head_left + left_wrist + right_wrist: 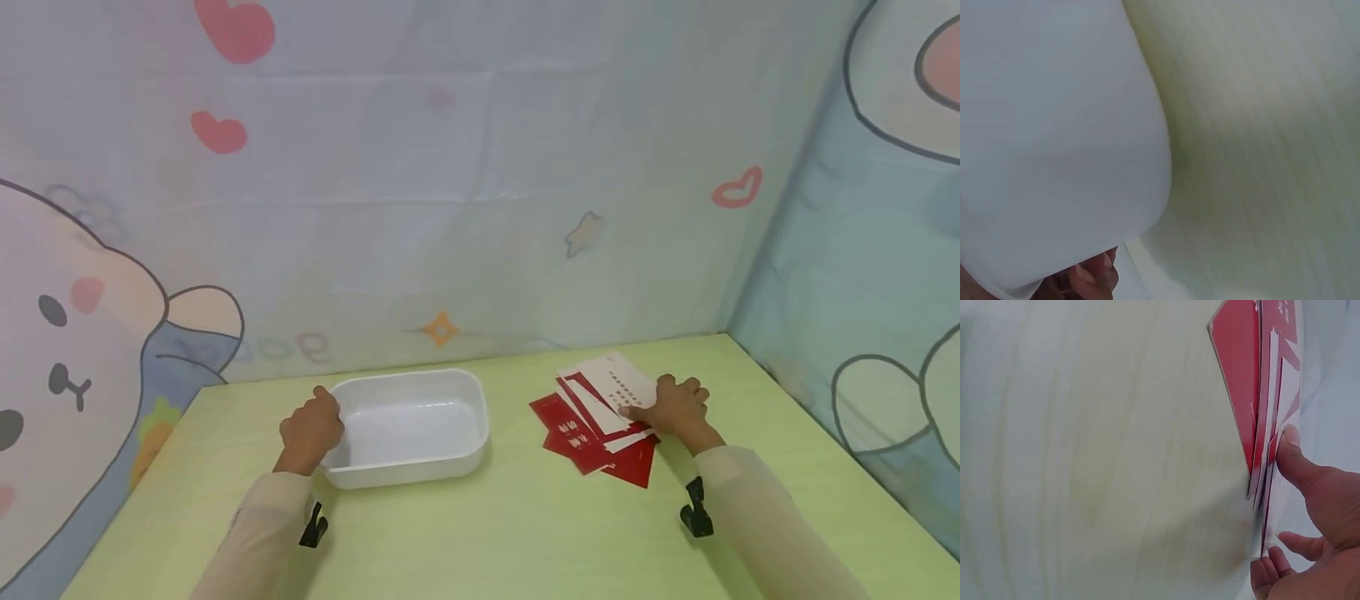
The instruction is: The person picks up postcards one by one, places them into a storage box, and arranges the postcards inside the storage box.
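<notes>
A white rectangular plastic basin [415, 472] stands on the table at the left of centre. My left hand [313, 425] grips its left end, and in the left wrist view the fingertips [1094, 278] show at the edge beneath the white wall. To the right lies a fanned pile of red and white printed cards [581, 433]. At the pile's right side, my right hand [675, 408] pinches the top white card [619, 385]. The right wrist view shows the thumb [1297, 462] on the card's face and the other fingers curled at its edge.
The light green table [517, 542] runs up to a cloth backdrop [480, 208] printed with cartoon figures and hearts, which also hangs at both sides. Black camera mounts [697, 510] sit on both wrists.
</notes>
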Demonstrator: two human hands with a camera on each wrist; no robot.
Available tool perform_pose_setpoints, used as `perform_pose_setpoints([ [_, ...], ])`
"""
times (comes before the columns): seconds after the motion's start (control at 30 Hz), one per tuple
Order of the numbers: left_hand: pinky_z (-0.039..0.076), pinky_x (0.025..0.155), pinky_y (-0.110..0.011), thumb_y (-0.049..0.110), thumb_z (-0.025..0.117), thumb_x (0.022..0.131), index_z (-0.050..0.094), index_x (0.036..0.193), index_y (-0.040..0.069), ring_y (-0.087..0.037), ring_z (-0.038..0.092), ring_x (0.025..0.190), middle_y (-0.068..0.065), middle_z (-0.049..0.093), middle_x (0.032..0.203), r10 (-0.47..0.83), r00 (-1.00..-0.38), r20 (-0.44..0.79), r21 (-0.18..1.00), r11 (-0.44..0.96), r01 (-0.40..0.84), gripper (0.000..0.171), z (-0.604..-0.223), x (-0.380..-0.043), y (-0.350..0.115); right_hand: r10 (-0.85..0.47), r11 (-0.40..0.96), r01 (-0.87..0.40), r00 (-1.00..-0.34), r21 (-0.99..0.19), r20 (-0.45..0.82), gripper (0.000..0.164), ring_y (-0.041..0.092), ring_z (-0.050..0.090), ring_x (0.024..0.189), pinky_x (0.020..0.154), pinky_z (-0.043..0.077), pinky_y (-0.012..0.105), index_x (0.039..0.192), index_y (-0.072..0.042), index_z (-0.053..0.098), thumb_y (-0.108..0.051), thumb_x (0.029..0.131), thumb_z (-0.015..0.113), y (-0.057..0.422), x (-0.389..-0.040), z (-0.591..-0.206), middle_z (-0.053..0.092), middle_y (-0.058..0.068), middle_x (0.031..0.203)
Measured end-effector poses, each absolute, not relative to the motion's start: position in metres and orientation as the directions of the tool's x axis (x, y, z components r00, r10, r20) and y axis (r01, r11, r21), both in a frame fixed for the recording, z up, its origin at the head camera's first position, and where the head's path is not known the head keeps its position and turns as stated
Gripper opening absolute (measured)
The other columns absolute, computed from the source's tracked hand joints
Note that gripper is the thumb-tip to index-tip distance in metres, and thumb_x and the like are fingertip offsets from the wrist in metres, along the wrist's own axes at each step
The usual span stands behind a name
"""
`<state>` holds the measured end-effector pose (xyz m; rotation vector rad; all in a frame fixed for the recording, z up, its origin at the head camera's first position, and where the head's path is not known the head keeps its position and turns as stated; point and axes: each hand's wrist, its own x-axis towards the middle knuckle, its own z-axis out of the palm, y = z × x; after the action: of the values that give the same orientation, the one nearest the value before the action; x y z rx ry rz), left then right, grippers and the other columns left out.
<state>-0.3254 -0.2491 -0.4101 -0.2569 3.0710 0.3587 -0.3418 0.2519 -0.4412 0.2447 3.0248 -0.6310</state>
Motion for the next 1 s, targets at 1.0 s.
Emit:
perform_pose_setpoints([
  [1.0,0.053,0.068,-0.051,0.008,0.043,0.093,0.038,0.126,-0.015,-0.044,0.066,0.089,-0.029,0.065,0.099,-0.113,-0.993,-0.021,0.295,0.949,-0.115,0.040,-0.423,-0.339,-0.223,0.067,0.805,-0.009,-0.992,-0.594,0.107,0.079,0.042,0.058,0.094,0.075,0.058,0.048,0.149,-0.002,0.027,-0.015,0.086,0.073,0.251,-0.335,-0.441,0.053,0.038,0.129],
])
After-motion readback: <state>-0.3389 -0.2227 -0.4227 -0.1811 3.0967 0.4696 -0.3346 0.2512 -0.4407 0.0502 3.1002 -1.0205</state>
